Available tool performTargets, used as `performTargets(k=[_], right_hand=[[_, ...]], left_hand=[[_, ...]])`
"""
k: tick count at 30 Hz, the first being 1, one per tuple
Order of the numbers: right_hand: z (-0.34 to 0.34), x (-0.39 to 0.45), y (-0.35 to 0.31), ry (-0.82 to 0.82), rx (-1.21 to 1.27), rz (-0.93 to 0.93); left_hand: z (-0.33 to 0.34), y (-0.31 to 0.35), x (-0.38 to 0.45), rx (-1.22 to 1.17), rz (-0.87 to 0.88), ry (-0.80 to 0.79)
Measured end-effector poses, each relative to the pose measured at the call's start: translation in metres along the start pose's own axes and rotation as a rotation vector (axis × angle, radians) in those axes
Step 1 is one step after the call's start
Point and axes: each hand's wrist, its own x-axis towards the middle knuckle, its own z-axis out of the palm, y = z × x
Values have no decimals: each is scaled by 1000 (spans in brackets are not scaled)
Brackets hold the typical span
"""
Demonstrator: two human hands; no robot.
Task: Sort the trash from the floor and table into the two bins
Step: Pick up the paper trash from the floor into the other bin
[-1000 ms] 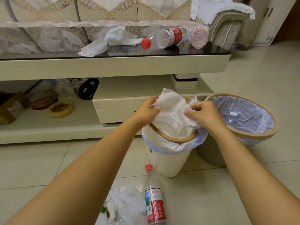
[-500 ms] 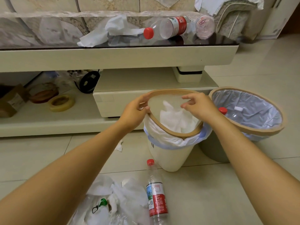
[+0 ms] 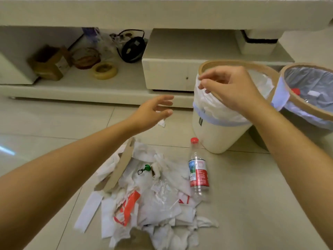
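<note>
Your right hand [image 3: 232,89] hangs over the white bin [image 3: 216,136] with loosely curled fingers [image 3: 207,76] holding nothing, just above its tan rim, while your left hand [image 3: 153,110] is spread open in the air above a small paper scrap [image 3: 161,122] on the floor [image 3: 252,195]. Below your arms lies a pile of crumpled paper and wrappers [image 3: 153,201], with a red-capped plastic bottle [image 3: 197,170] along its right edge, near the white bin's base. The second bin [image 3: 306,91], lined with a bluish bag, stands just right of the white one.
</note>
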Motion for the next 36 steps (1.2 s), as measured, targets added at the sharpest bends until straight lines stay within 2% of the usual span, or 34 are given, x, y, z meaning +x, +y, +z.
performTargets(k=[3, 7, 10, 13, 18, 23, 27, 29, 33, 36], right_hand=[[35, -22, -7, -198, 25, -4], [84, -52, 8, -417, -127, 36], [113, -70, 24, -531, -230, 76], [133, -81, 34, -610, -298, 121], [163, -85, 49, -659, -377, 142], [188, -81, 60, -645, -392, 146], [203, -76, 71, -630, -394, 165], [209, -73, 77, -607, -385, 187], [224, -64, 85, -604, -400, 193], [239, -55, 90, -615, -423, 186]], left_hand=[[-7, -23, -35, 37, -46, -20], [-10, -51, -82, 70, -120, -42], [-14, -76, -114, 68, -180, -53], [-17, -100, -132, 36, -236, 5], [-15, -133, -128, 87, -377, 145], [4, -148, -117, 332, -562, 13], [15, -166, -118, 324, -639, -12], [20, -170, -120, 343, -641, -6], [20, -174, -121, 541, -511, 20], [13, -180, -124, 602, -450, 49]])
